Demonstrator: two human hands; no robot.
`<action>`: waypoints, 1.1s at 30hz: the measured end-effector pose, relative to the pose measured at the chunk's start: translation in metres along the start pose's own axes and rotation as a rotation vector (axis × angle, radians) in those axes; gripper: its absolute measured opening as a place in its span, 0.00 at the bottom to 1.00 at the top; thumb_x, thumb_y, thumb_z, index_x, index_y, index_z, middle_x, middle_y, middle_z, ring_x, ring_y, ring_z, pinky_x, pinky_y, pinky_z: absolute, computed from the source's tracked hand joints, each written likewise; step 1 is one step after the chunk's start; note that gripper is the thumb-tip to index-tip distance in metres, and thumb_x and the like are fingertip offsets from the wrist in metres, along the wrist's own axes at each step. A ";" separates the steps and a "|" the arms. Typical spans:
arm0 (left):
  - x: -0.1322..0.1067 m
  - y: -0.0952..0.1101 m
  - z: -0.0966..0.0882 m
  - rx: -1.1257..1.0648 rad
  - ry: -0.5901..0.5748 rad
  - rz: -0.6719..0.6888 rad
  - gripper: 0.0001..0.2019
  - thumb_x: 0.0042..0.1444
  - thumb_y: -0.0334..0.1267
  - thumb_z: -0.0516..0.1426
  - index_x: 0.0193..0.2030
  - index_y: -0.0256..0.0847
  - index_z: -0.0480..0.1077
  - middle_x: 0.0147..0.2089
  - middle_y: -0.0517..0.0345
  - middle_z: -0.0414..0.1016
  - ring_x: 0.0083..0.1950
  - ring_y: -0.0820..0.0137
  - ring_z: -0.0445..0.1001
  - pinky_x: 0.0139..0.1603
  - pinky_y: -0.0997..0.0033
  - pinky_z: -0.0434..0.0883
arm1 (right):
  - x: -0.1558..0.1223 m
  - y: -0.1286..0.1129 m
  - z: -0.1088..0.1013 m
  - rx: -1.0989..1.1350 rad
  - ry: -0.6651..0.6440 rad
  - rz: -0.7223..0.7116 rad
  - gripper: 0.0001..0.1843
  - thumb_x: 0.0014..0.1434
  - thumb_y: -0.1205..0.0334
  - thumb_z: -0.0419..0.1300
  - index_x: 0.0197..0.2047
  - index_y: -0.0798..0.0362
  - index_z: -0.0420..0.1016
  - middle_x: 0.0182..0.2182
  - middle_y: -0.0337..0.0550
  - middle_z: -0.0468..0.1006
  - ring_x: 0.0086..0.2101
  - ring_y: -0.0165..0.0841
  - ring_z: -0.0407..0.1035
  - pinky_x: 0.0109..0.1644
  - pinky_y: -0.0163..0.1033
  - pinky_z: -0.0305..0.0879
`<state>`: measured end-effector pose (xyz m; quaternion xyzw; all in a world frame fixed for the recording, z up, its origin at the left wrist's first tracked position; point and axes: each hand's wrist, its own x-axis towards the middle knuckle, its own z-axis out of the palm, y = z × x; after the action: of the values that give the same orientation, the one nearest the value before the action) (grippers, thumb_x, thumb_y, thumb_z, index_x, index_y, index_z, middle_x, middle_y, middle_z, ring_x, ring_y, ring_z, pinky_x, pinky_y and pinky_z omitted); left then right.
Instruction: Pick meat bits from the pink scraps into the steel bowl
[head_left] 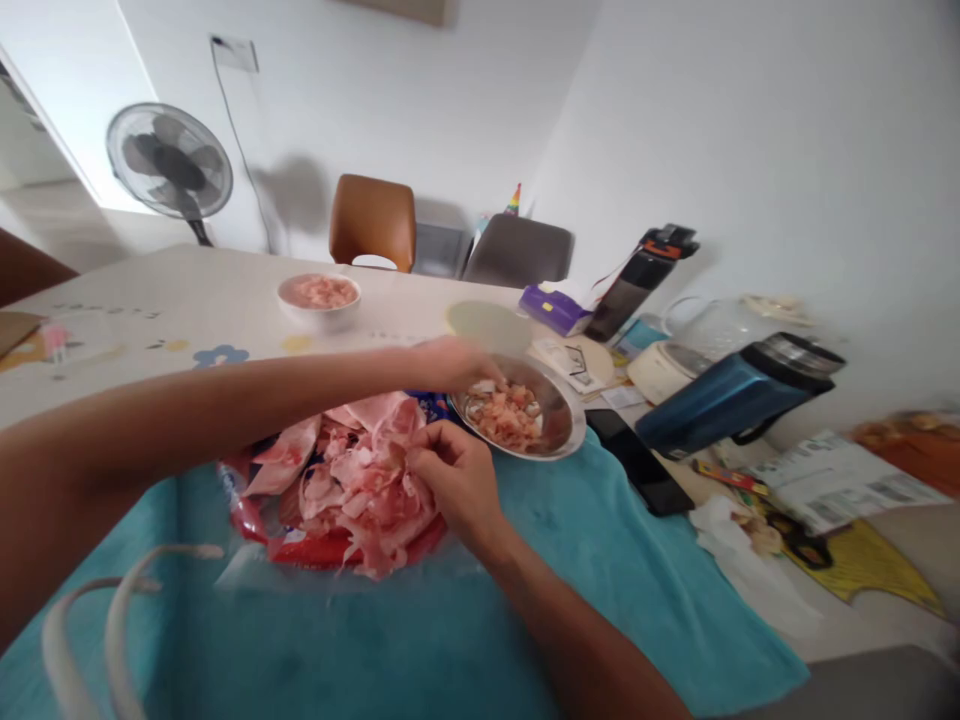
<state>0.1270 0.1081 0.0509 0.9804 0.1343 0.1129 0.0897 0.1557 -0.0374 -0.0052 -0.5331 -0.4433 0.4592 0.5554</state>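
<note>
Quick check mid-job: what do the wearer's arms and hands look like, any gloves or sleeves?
The left hand and right hand are ungloved. No sleeve, watch or bracelet shows on the left arm or right arm. The left hand is too blurred for finer detail.

Meat heap (367,480) on bag (304,552), bag on towel (420,650). Meat bits (510,415) in bowl (559,420) just right, phone (637,460) right of that. Second bowl (320,318) kinda back-left, chairs (373,212) behind table (232,300).

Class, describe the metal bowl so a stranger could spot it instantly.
Find the teal cloth. At its far edge, right of the meat heap, sits the metal bowl, the left hand over its rim. Unlike the white bowl farther back, it is silvery.
</note>
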 end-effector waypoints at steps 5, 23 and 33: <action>0.001 0.009 -0.023 -0.048 0.036 -0.105 0.17 0.64 0.43 0.51 0.44 0.40 0.79 0.37 0.56 0.81 0.39 0.67 0.76 0.45 0.70 0.66 | 0.003 0.000 -0.002 0.039 0.054 0.004 0.02 0.42 0.62 0.57 0.22 0.51 0.67 0.16 0.30 0.65 0.17 0.24 0.54 0.20 0.31 0.50; -0.022 -0.014 -0.021 -0.447 0.066 -0.064 0.13 0.56 0.31 0.56 0.41 0.45 0.82 0.40 0.57 0.83 0.45 0.66 0.78 0.53 0.67 0.69 | 0.005 -0.009 -0.007 0.335 0.060 0.093 0.03 0.42 0.64 0.60 0.22 0.52 0.67 0.10 0.27 0.63 0.10 0.21 0.51 0.13 0.29 0.45; -0.109 0.007 -0.027 -0.725 0.055 -0.411 0.14 0.53 0.43 0.63 0.46 0.44 0.81 0.37 0.58 0.83 0.35 0.70 0.78 0.35 0.76 0.72 | 0.008 -0.008 -0.008 0.343 0.072 0.090 0.03 0.42 0.65 0.60 0.22 0.53 0.68 0.11 0.28 0.64 0.11 0.20 0.51 0.14 0.29 0.45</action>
<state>0.0201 0.0749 0.0565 0.8348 0.2809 0.1586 0.4462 0.1652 -0.0312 0.0026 -0.4660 -0.3141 0.5330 0.6326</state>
